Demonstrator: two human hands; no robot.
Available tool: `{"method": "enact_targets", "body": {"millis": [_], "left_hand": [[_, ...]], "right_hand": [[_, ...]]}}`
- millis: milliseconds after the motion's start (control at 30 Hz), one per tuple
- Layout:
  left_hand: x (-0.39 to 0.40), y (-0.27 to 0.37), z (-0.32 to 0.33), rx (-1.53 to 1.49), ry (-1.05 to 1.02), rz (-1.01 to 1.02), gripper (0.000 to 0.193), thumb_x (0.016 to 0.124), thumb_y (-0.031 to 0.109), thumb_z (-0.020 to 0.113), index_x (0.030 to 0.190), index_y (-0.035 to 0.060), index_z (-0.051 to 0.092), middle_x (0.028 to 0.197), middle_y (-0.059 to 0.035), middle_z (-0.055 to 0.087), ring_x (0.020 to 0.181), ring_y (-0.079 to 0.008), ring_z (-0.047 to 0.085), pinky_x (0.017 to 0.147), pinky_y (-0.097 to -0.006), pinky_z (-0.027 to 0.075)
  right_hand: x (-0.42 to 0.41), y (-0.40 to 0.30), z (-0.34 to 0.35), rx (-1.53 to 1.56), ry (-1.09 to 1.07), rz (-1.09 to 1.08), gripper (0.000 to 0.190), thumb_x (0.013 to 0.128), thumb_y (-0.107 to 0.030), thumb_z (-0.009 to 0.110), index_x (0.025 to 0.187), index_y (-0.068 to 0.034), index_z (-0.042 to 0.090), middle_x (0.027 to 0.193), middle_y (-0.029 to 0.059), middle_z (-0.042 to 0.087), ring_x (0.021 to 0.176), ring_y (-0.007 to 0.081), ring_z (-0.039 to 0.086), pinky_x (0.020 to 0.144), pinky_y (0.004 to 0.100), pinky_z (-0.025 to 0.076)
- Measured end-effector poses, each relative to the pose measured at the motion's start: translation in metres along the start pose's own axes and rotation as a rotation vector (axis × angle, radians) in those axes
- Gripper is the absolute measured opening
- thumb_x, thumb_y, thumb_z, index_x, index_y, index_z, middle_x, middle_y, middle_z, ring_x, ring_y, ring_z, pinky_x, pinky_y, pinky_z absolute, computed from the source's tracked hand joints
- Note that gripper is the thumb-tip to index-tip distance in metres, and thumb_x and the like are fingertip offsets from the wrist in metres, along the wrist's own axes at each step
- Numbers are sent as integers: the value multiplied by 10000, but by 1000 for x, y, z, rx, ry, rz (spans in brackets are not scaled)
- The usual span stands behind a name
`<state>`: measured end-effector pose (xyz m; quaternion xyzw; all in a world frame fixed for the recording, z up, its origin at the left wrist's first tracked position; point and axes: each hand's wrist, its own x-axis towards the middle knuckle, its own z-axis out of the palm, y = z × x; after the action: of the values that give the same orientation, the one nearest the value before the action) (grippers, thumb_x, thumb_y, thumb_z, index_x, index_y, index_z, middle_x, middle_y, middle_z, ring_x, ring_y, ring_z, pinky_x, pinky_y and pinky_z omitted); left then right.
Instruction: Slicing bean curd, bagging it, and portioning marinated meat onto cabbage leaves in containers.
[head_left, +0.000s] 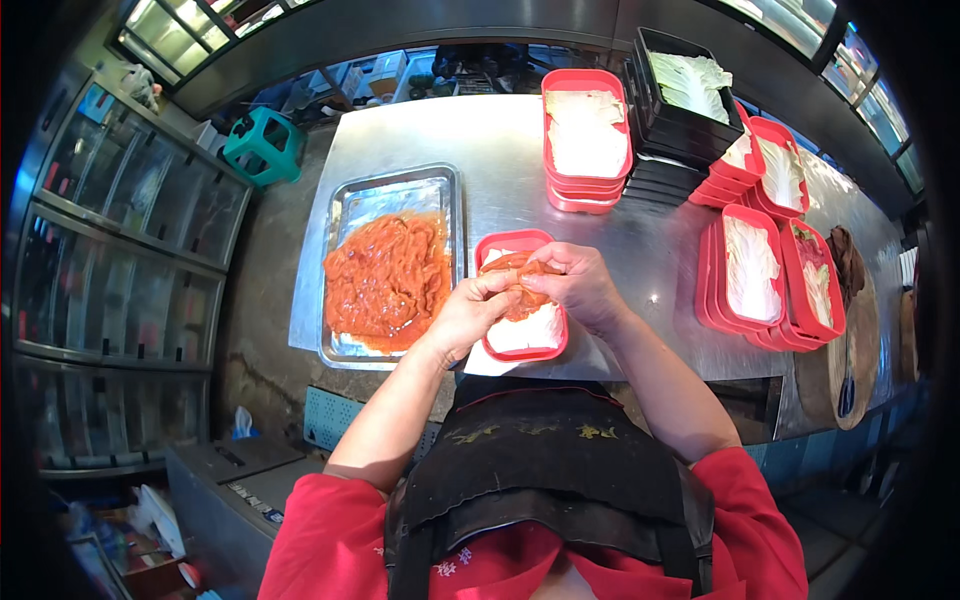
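Observation:
Both of my hands pinch a piece of orange-red marinated meat (529, 307) over a red plastic tray (491, 241). My left hand (472, 311) has its fingers on the meat's left part, and my right hand (576, 283) grips the right part. Pale cabbage leaf (525, 337) lines the tray beneath, partly hidden by the meat and hands. Just left of my left hand, a metal tray (386, 196) holds a heap of the same glossy marinated meat (390, 277).
A stack of red trays (587, 191) with a leaf on top stands at the back, beside stacked black trays (679, 142) with cabbage (691, 82). More leaf-lined red trays (716, 300) stand right. A round wooden board (862, 345) lies at the far right of the steel table (645, 247).

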<state>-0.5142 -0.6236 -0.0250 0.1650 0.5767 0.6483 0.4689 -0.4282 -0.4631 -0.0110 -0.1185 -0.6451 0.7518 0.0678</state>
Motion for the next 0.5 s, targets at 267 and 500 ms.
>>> {"method": "enact_targets", "body": {"millis": [267,500], "left_hand": [[1,10,1,-347,-94,131,321,812,-56,625,1125,6,591,980,-75,661,825,-125,638,716,-223,507],[2,3,1,-82,-151,2,196,782,-7,695,975,9,663,906,-56,678,803,-124,636,778,-261,509]], "right_hand": [[6,-9,8,-253,-9,-123,75,838,-18,626,901,21,637,759,22,633,682,63,580,595,220,481],[12,8,7,-241,146,-244,141,806,-94,639,885,20,666,753,98,665,694,122,628,634,267,499]]}}
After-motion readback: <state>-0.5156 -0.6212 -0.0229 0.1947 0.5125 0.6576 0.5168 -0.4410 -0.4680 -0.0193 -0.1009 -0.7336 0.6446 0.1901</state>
